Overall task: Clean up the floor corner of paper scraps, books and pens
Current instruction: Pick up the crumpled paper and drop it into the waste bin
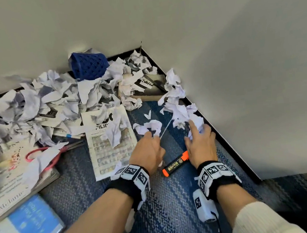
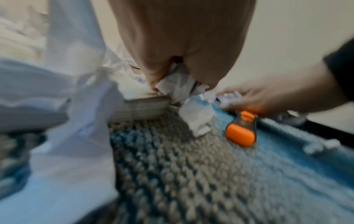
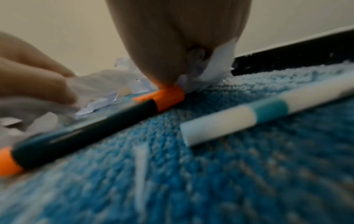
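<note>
Crumpled white paper scraps [image 1: 58,99] cover the blue carpet in the corner, over several books. My left hand [image 1: 151,138] grips a wad of paper scraps [image 2: 176,86] in its curled fingers, and a thin white strip [image 1: 166,127] sticks out toward the right. By the black baseboard, my right hand [image 1: 198,132] closes on a crumpled scrap pile [image 1: 180,113]; paper [image 3: 216,60] shows under its palm. An orange-and-black marker [image 1: 175,164] lies between my wrists, its cap touching the right hand [image 3: 172,53]. A white pen with a teal band [image 3: 268,109] lies right of it.
A blue mesh basket [image 1: 88,66] lies tipped against the back wall. Books [image 1: 9,179] and a blue-covered one [image 1: 30,230] lie at the left with red scissors [image 1: 45,160] on top. A magazine [image 1: 112,145] lies left of my left hand, another book [image 1: 146,90] in the corner.
</note>
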